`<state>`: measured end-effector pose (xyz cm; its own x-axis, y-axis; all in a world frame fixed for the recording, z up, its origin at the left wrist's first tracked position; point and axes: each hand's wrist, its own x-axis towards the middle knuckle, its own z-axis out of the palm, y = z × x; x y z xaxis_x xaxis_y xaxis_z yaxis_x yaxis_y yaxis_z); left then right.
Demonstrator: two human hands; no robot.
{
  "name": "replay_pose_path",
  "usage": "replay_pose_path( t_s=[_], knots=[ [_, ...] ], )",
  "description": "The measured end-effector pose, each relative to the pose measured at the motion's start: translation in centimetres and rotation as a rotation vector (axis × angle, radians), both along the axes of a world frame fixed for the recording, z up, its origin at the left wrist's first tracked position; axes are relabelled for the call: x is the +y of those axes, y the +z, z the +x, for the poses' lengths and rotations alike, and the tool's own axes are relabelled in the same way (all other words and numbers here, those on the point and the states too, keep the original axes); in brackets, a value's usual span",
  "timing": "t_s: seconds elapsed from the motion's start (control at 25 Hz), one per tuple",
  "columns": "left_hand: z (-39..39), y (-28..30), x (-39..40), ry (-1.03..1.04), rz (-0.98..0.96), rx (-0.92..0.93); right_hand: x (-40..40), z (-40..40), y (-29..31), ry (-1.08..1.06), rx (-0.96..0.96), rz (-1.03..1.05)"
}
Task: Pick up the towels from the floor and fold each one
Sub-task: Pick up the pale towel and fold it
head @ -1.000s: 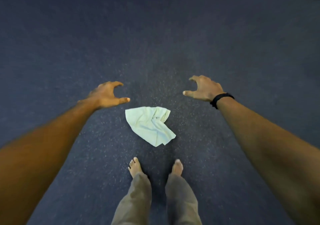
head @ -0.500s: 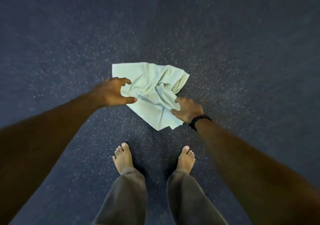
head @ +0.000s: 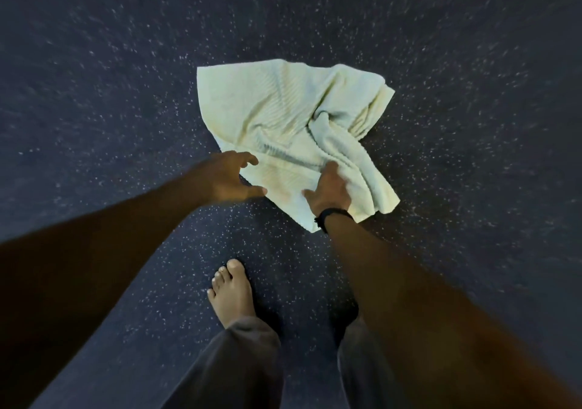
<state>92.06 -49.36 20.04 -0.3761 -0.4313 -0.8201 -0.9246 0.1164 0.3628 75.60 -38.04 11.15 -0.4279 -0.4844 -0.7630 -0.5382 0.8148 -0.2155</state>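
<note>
- We see 1 pale green ribbed towel [head: 283, 118] lying crumpled on the dark speckled carpet floor [head: 110, 93], at about 12 o'clock from the person's bare left foot [head: 231, 292].
- Our left hand [head: 225, 177] reaches the towel's near-left edge at about 7 o'clock of the cloth; its fingers [head: 248, 158] are curved and spread apart from the thumb, and we cannot tell whether they touch the fabric.
- Our right hand [head: 330, 186] rests on the towel's near part at about 6 o'clock of it; the thumb is spread to the left, and the fingers dip into a fold, so we cannot tell whether they pinch it.
- A black wristband [head: 330, 215] circles the right wrist.
- Grey trouser legs [head: 239, 367] show at the bottom edge.
- The towel's right side is bunched into thick folds, the left side flatter.
</note>
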Motion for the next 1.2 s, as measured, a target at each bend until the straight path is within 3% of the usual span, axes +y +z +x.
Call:
replay_pose_path(
  t_s=[0.08,0.16,0.32,0.44,0.6,0.88,1.0,1.2],
  knots=[
    [-0.7,1.3,-0.5,-0.028,-0.03,-0.004,-0.1,-0.2,1.4,0.09,-0.017,-0.022],
    [-1.3,4.4,-1.5,-0.026,-0.064,0.001,-1.2,-1.1,5.2,0.127,-0.004,-0.186],
    [-3.9,15.9,-5.2,-0.059,-0.155,0.089,-5.4,-6.4,19.3,0.161,-0.139,-0.42],
    [-6.9,27.7,-9.1,-0.067,-0.291,0.183,-9.4,-12.0,32.6,0.192,-0.113,-0.47],
    [-11.7,47.1,-13.4,-0.128,-0.506,0.253,-13.2,-19.1,52.8,0.102,-0.032,-0.7],
    [-19.9,77.4,-14.1,-0.117,-0.772,0.506,-11.6,-27.6,86.2,0.021,0.207,-1.137],
    [-23.6,87.1,-12.1,-0.156,-0.83,0.623,-8.2,-30.5,96.7,0.029,0.32,-1.221],
    [-29.3,98.7,-7.2,-0.265,-0.839,0.791,-1.1,-34.6,109.4,0.021,0.524,-1.287]
  ],
)
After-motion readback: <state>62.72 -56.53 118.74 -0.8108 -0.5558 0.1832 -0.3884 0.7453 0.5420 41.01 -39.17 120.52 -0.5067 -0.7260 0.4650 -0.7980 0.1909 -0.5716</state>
